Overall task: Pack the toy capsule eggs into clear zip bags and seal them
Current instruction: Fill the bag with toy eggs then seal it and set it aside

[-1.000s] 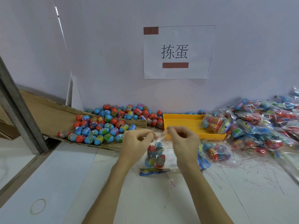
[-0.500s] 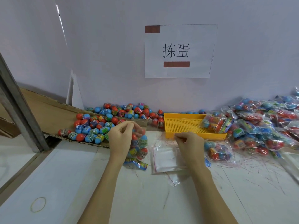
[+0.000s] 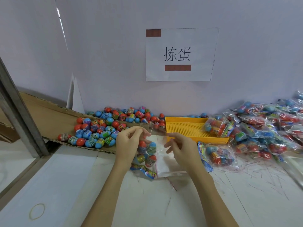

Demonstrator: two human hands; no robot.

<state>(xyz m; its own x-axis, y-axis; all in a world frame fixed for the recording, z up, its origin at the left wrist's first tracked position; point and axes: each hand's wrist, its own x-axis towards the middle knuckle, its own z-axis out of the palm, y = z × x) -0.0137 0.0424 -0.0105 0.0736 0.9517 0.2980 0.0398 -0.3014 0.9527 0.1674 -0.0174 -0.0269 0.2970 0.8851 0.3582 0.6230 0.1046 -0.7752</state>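
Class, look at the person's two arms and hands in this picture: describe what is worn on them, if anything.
Nothing is worn. Both forearms are bare right down to the bottom edge of the picture, with no sleeves in view. The left hand and the right hand have no gloves, rings, watch or wristband that the picture shows.

1 view only: head cam, wide-angle, looking forward and down over the white table [image 3: 229, 202] toward the wall. Close range; both forearms enter from the bottom edge, left hand [image 3: 129, 141] and right hand [image 3: 182, 149] near frame centre. Paper sign [image 3: 180, 54] on the wall sits upper centre. No 2nd view, so no overlap.
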